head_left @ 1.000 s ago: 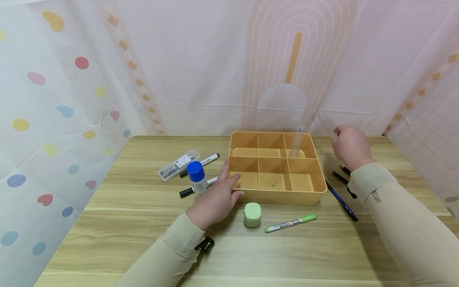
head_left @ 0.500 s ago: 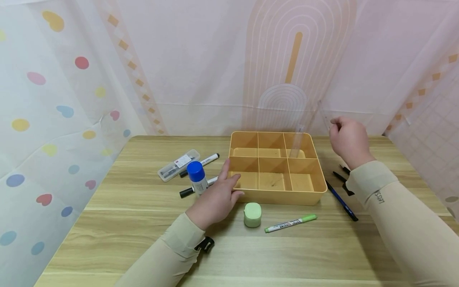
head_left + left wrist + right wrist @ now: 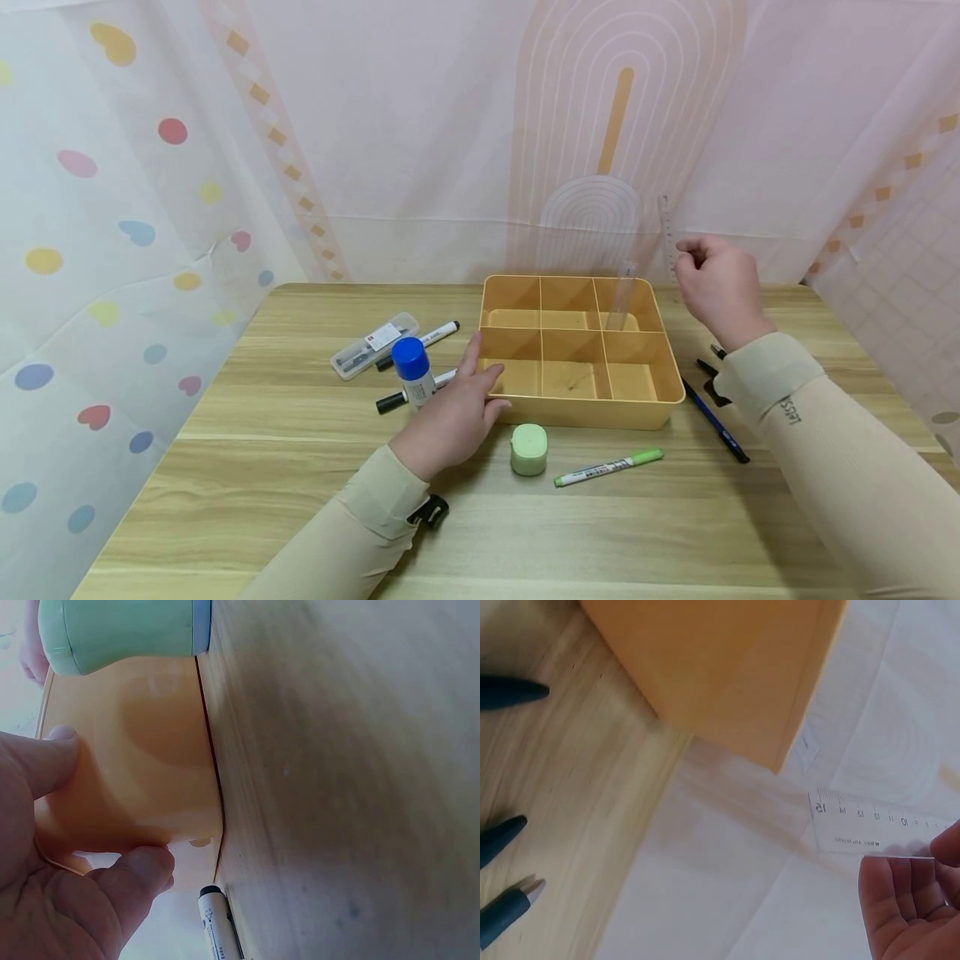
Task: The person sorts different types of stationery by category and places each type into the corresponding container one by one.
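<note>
Pale, patterned curtain [image 3: 420, 108] at twelve o'clock, behind a wood-grain tabletop [image 3: 225, 500]. Centred on that, an orange six-compartment organizer [image 3: 585, 414].

At two o'clock, pinches a clear plastic ruler [image 3: 847, 832] between thumb and fingers of the right hand [image 3: 720, 292]; holds it near-upright just outside the organizer's far-right corner, apart from the rim, with the end marked 15 free. At eight o'clock, touches the organizer's near-left corner with the left hand [image 3: 453, 421], with fingers spread and unclenched.

Probably a light, thin, stiff strip, slightly springy, smooth enough to twist between fingertips, perhaps brittle if bent hard. Best taken by the long edges, well away from the free end, without squeezing. Likely a rigid, light organizer too, prone to slide if knocked; best steadied at a corner.

At one o'clock, inside the far-right compartment, a second transparent ruler [image 3: 620, 296], tilted. Near nine, a blue-capped glue stick [image 3: 412, 371], two black-capped markers [image 3: 392, 403] and a slim clear case [image 3: 375, 346]. At seven, a pale-green rounded container [image 3: 528, 450]; at six, a green highlighter [image 3: 607, 468]; at four, a blue pen [image 3: 718, 427].
</note>
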A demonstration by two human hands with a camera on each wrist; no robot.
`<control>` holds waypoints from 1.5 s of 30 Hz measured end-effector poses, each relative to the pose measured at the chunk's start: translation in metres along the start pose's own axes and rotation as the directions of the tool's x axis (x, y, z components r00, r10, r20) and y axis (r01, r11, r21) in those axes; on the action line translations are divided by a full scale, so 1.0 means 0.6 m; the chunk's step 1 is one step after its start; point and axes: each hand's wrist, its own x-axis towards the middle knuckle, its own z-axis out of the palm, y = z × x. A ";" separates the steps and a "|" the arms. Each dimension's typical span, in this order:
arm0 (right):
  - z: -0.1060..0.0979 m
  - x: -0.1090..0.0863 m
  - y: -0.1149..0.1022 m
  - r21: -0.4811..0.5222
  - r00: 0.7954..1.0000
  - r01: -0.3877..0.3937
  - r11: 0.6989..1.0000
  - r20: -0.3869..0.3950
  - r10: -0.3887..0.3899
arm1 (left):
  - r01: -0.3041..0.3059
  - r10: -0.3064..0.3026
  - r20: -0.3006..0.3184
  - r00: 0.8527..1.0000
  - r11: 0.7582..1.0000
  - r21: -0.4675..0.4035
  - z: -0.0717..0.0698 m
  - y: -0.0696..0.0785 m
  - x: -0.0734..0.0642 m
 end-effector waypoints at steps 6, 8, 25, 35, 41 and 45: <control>0.014 -0.001 -0.006 0.058 0.999 0.033 0.998 -0.001 -0.033 | -0.001 0.001 -0.001 1.000 1.000 0.002 0.000 -0.001 0.000; 0.018 -0.002 -0.009 0.066 0.999 0.043 0.997 0.014 -0.044 | 0.001 -0.001 -0.001 1.000 1.000 0.004 0.001 -0.001 0.000; 0.042 -0.007 0.001 0.006 0.990 0.067 0.998 0.124 -0.067 | 0.017 -0.017 0.009 1.000 1.000 0.008 0.001 0.002 0.004; 0.045 -0.010 0.006 -0.020 0.986 0.053 0.998 0.162 -0.049 | 0.023 -0.023 0.012 1.000 1.000 0.008 0.000 0.004 0.004; 0.047 -0.011 0.007 -0.026 0.985 0.065 0.998 0.162 -0.059 | 0.020 -0.020 0.013 1.000 1.000 0.003 -0.001 0.005 0.004; 0.048 -0.012 0.009 -0.019 0.984 0.077 0.997 0.162 -0.073 | 0.013 -0.013 0.011 1.000 1.000 0.005 0.000 0.004 0.004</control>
